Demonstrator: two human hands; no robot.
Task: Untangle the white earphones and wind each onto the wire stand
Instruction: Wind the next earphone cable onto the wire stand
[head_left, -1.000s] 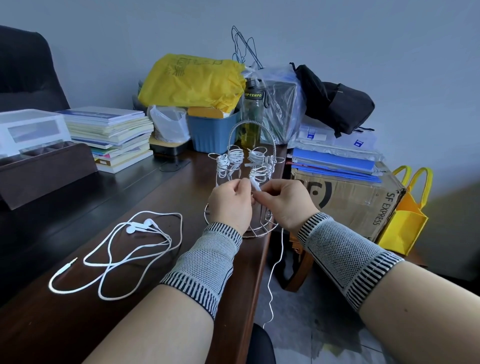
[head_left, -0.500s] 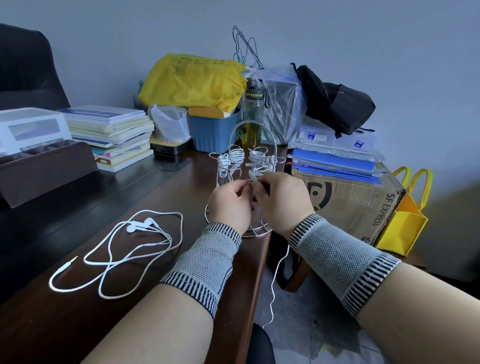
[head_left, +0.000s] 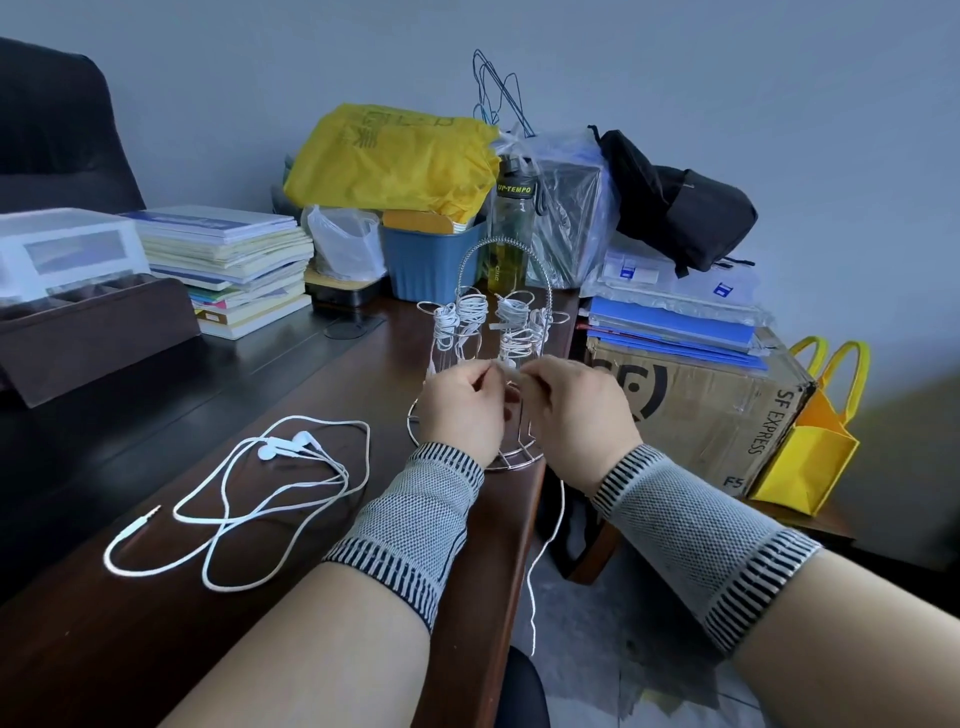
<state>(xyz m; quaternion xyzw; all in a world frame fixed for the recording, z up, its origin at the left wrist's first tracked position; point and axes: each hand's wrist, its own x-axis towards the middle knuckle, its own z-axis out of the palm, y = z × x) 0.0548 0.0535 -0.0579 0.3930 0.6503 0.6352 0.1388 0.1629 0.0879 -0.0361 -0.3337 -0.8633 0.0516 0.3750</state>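
Both hands have risen slightly against the wire stand since the earlier frames, and the right hand has closed in toward the left. Left hand (head_left: 457, 410) and right hand (head_left: 576, 415) sit side by side, fingers curled, each pinching the thin white earphone cable (head_left: 551, 540) at its upper end; the cable hangs from the right hand past the edge of the dark brown wooden desk (head_left: 156, 639) toward the floor. Both wrists carry grey knitted wrist bands (head_left: 415, 525). On the desk to the left lies a loose white wired earphone set (head_left: 244, 499), uncoiled in open loops, buds together at the far side, plug end pointing left. Directly behind the hands stands the round chrome wire stand with an arched handle (head_left: 498, 332); several white earphones are wound in tight coils on its upper prongs. Farther back: a stack of books (head_left: 234, 265), a blue plastic tub (head_left: 431, 260), a yellow plastic bag (head_left: 395, 161), a clear bottle with a black cap (head_left: 511, 228), and a black bag (head_left: 680, 208). At right, a brown cardboard box (head_left: 701, 410) and a yellow tote bag (head_left: 810, 452) stand against the pale grey wall (head_left: 779, 78).
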